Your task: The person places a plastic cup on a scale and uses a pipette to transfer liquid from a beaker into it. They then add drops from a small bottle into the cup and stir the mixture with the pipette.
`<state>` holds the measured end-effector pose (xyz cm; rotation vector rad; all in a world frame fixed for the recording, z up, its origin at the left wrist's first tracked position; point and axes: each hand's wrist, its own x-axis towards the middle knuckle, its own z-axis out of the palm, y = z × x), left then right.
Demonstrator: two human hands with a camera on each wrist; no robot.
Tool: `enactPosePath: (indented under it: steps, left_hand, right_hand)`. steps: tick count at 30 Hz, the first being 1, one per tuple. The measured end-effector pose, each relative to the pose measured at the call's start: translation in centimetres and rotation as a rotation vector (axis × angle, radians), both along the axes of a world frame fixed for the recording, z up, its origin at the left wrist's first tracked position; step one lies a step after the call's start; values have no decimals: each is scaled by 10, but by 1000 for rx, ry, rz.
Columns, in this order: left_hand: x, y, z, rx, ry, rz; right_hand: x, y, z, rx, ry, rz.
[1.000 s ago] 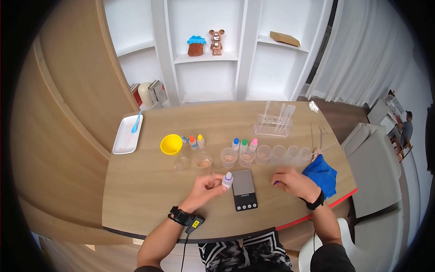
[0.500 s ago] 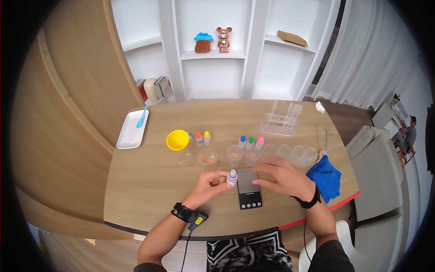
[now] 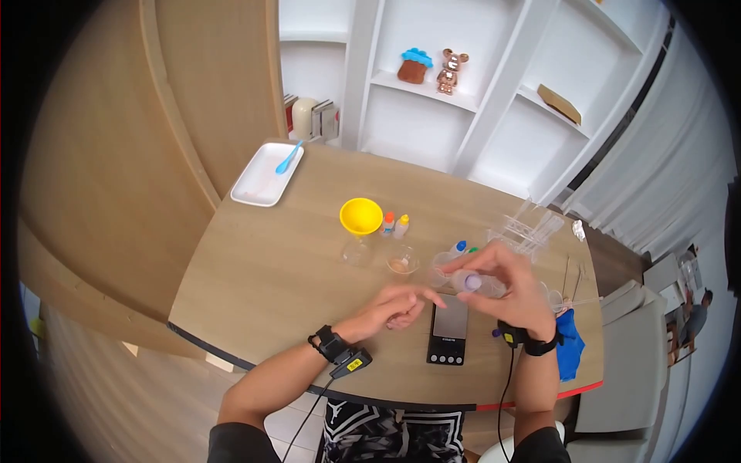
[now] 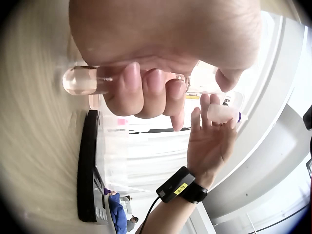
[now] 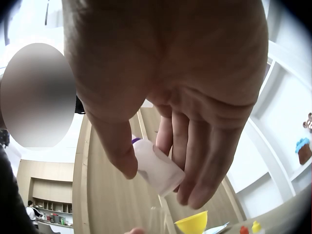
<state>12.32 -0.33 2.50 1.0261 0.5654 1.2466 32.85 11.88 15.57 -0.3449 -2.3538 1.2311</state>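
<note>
My left hand is left of the black scale. In the left wrist view its fingers curl round a clear glass tube with a rounded end, hard to make out in the head view. My right hand, raised over the scale's right side, pinches a small whitish bottle with a purple ring between thumb and fingers. A small purple cap lies right of the scale.
A yellow bowl, dropper bottles and clear cups stand behind the hands. A white tray is back left, a tube rack back right, a blue cloth at the right.
The small bottle has passed from my left hand to my right hand, which reached left and then lifted it. The head view has turned, shifting the table.
</note>
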Motion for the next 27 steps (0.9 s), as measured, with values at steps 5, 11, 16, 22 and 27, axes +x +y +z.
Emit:
enactPosePath:
  steps: [5, 11, 16, 22, 27]
  left_hand:
    - [-2, 6, -11, -36, 99, -58]
    - [0, 4, -2, -32, 160, -73]
    - [2, 3, 2, -73, 214, -49]
    - [4, 3, 0, -67, 266, -23]
    - [2, 2, 6, -93, 273, -31]
  right_hand:
    - [2, 11, 23, 340, -123, -30]
    - [2, 14, 17, 452, -116, -7]
    - [6, 13, 18, 520, -121, 21]
    - [6, 9, 18, 606, -115, 16]
    - [5, 7, 16, 649, -86, 3]
